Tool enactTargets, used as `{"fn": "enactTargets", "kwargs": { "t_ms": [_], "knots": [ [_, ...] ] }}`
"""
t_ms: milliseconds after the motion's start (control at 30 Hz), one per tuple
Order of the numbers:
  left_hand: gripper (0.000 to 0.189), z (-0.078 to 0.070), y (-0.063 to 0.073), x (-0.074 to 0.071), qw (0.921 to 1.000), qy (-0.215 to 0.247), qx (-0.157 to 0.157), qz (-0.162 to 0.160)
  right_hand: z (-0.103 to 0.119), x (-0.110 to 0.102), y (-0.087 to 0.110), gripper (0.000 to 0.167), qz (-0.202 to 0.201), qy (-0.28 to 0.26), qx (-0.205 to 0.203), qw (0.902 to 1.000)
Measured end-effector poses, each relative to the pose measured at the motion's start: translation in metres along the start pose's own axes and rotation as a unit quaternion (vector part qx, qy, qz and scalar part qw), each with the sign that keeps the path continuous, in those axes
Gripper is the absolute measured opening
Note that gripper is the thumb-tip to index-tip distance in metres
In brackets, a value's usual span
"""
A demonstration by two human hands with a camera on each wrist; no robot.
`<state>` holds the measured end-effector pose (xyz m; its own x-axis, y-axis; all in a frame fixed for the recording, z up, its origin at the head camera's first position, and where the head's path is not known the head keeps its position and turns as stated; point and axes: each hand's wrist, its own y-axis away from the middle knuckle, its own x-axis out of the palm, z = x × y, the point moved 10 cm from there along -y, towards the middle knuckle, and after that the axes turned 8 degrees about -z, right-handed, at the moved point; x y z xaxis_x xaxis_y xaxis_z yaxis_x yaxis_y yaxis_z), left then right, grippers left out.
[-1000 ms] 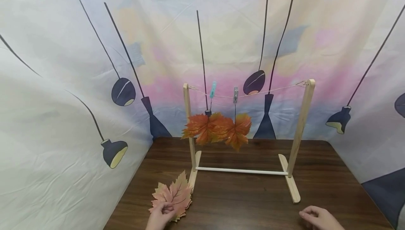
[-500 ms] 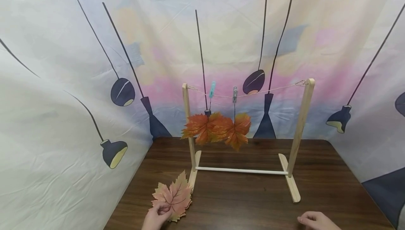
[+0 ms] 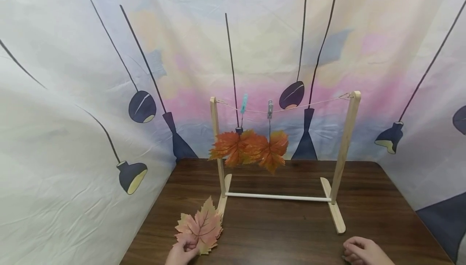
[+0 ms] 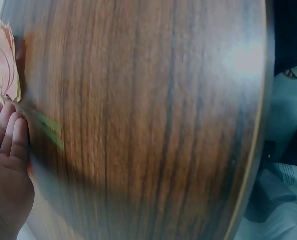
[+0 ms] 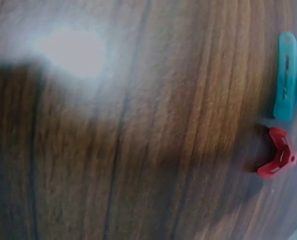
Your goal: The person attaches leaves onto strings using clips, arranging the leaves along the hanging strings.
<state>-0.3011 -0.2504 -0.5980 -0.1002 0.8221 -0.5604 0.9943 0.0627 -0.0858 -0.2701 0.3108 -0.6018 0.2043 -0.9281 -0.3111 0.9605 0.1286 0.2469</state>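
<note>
On the table at the lower left lies a stack of pale pink-orange artificial maple leaves (image 3: 204, 226). My left hand (image 3: 183, 249) pinches a leaf at its stem end, thumb on top; in the left wrist view the leaves (image 4: 7, 67) stand edge-on above the fingers (image 4: 12, 135). My right hand (image 3: 365, 251) is low at the right with curled fingers. In the right wrist view its fingertips hold the edge of a teal clothespin (image 5: 286, 75); a red clothespin (image 5: 279, 155) is close by. Both clothespins are hidden under the hand in the head view.
A wooden stand (image 3: 344, 147) carries a string (image 3: 309, 104) between two posts. Two orange maple leaves (image 3: 271, 153) hang there from a teal clothespin (image 3: 244, 103) and a grey clothespin (image 3: 270, 109). Behind the dark wood table (image 3: 276, 228) hangs a printed cloth (image 3: 255, 54).
My left hand has shifted slightly at the stack, and the leaves have moved a little to the right. My right hand's fingers have curled in closer.
</note>
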Motion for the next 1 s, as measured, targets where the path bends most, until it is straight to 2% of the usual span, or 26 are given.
{"fn": "enactTargets", "kwargs": {
  "t_ms": [67,233,400,533,700,800,833,900,933,1000],
  "knots": [
    [0.024,-0.003,0.0,0.006,0.9996,0.02,0.014,0.016,0.001,-0.003,-0.001,0.044,-0.02,-0.011,0.004,0.9997],
    [0.026,-0.014,-0.001,0.018,0.995,0.068,0.046,0.057,0.003,-0.012,-0.003,0.046,-0.056,0.03,0.011,0.9979],
    [0.03,-0.02,-0.001,0.028,0.9908,0.084,0.045,0.096,0.003,-0.019,-0.004,0.044,-0.083,0.098,0.014,0.9916],
    [0.03,-0.029,0.0,0.032,0.989,0.081,0.051,0.112,0.0,-0.021,-0.002,0.042,-0.093,0.124,0.029,0.9875],
    [0.026,-0.046,0.002,0.038,0.9847,0.072,0.094,0.127,0.001,-0.019,-0.002,0.039,-0.082,0.153,0.015,0.9847],
    [0.026,-0.058,0.005,0.045,0.9762,0.078,0.139,0.147,0.003,-0.017,-0.003,0.039,-0.066,0.167,0.0,0.9837],
    [0.026,-0.066,0.007,0.048,0.9692,0.079,0.176,0.153,0.003,-0.016,-0.004,0.038,-0.062,0.17,-0.004,0.9836],
    [0.027,-0.075,0.01,0.051,0.9606,0.087,0.206,0.165,0.005,-0.016,-0.004,0.038,-0.053,0.169,-0.012,0.9841],
    [0.026,-0.08,0.011,0.05,0.9575,0.078,0.227,0.16,0.006,-0.016,-0.004,0.038,-0.05,0.169,-0.017,0.9842],
    [0.027,-0.082,0.01,0.049,0.9589,0.063,0.229,0.156,0.007,-0.016,-0.004,0.037,-0.048,0.168,-0.022,0.9844]
  ]
}}
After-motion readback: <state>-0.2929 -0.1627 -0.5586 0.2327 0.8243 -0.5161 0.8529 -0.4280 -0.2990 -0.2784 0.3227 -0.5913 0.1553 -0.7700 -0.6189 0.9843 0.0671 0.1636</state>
